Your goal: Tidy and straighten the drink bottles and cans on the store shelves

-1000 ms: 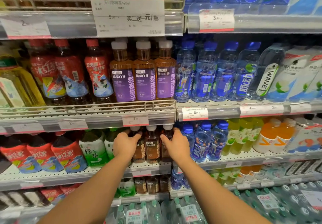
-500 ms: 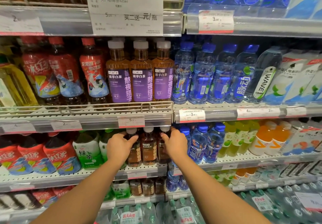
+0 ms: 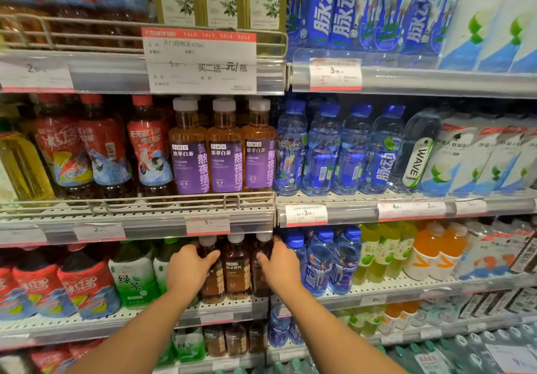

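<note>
Brown tea bottles (image 3: 236,269) with white caps stand three abreast on the perforated shelf (image 3: 241,305) at lower centre of the frame. Left hand (image 3: 189,270) wraps the leftmost bottle in a closed grip; right hand (image 3: 279,266) likewise clasps the rightmost, beside blue-capped bottles (image 3: 322,260).

Even, bright store light from overhead, deep shadow under the shelf lip (image 3: 136,228) just above the fingers (image 3: 210,257), soft glare on price strips, wide-angle bowing and blur toward frame edges, sharpest around the fingers.
</note>
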A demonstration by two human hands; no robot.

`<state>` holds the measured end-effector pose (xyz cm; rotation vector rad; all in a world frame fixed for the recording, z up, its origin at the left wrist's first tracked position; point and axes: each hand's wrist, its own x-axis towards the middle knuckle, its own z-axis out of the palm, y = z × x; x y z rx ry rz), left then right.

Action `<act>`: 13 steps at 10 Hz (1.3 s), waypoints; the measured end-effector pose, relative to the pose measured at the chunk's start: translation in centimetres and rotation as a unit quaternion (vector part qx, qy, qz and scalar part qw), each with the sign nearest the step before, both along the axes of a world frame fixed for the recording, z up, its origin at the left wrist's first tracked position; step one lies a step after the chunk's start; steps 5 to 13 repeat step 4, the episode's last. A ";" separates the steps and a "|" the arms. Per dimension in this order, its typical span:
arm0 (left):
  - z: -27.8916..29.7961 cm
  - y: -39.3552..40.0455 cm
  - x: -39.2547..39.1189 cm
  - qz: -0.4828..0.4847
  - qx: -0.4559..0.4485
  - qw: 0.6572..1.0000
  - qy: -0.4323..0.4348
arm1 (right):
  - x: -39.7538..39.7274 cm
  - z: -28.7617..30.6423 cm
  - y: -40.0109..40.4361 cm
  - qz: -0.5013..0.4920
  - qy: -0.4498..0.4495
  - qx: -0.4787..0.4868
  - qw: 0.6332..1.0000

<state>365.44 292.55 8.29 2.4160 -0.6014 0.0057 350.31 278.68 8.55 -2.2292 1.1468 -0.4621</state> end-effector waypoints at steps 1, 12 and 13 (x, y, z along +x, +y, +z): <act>0.0 0.1 -0.4 0.006 0.009 1.000 0.018 | -0.6 0.1 0.2 0.033 0.014 0.011 0.999; 2.4 0.9 -5.9 0.001 -0.117 0.993 0.034 | -6.0 1.3 1.5 0.126 -0.083 0.036 0.988; 2.4 0.9 -5.9 0.001 -0.117 0.993 0.034 | -6.0 1.3 1.5 0.126 -0.083 0.036 0.988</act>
